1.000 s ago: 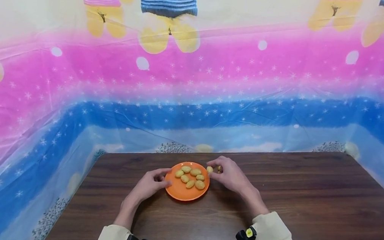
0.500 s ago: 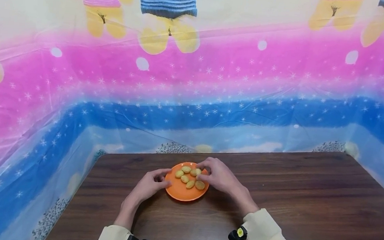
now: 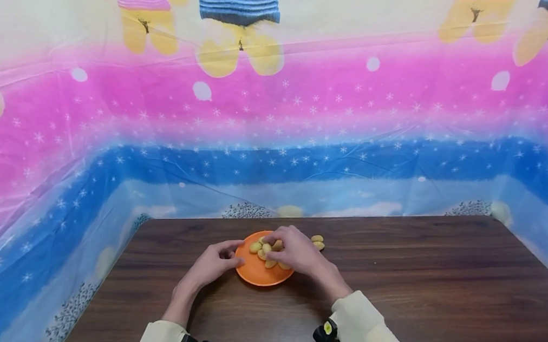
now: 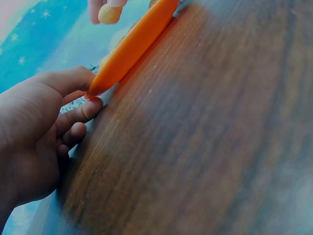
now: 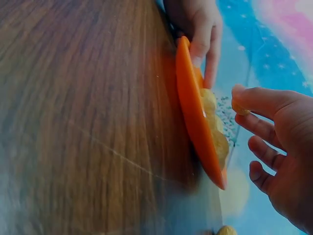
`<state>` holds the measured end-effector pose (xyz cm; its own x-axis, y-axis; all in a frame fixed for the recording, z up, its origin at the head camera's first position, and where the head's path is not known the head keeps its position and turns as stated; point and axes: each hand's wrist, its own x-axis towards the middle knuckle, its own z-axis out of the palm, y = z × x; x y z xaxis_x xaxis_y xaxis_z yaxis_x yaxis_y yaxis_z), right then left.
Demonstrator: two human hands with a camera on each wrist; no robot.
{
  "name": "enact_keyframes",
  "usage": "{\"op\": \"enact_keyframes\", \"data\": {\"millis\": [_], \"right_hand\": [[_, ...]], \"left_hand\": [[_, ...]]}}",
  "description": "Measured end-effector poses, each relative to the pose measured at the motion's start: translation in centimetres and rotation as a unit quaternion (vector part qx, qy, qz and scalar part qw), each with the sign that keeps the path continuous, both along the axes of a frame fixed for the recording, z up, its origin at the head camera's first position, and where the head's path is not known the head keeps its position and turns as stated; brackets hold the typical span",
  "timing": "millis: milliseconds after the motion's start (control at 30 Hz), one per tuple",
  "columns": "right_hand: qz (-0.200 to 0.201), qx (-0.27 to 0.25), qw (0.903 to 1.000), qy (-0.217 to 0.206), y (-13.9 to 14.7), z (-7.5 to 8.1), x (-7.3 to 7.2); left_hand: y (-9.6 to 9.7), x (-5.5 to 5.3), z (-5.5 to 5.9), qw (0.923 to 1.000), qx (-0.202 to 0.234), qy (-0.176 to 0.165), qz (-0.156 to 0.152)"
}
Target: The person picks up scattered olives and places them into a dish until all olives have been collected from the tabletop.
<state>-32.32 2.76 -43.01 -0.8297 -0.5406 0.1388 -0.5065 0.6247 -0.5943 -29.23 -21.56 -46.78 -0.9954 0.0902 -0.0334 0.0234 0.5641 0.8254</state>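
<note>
An orange plate lies on the table with several small yellow-brown ovals that look like baby potatoes. At its left rim my left hand pinches the edge; in the left wrist view the thumb is above the plate rim and a finger is beneath it. My right hand reaches over the plate from the right. Between its thumb and forefinger it pinches one small potato, held above the others in the right wrist view, its remaining fingers loosely bent. That hand covers part of the pile in the head view.
Two more small potatoes lie on the dark wooden table, to the right of the plate beyond the right hand. Behind the table hangs a printed pink and blue cloth.
From beside the plate's right rim, my right hand has moved left over the plate with the small potato. Two potatoes on the table now show behind it. The left hand has stayed still.
</note>
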Motion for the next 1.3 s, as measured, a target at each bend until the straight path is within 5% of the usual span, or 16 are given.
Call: {"op": "enact_keyframes", "data": {"millis": [533, 1300], "right_hand": [[0.063, 0.024, 0.9969, 0.039, -2.6, -0.7, -0.3], [0.086, 0.101, 0.9867, 0.093, -4.2, -1.4, -0.7]], "left_hand": [[-0.1, 0.1, 0.0, 0.9999, 0.005, 0.008, -0.006], [-0.2, 0.1, -0.1, 0.9999, -0.001, 0.008, -0.007]]}}
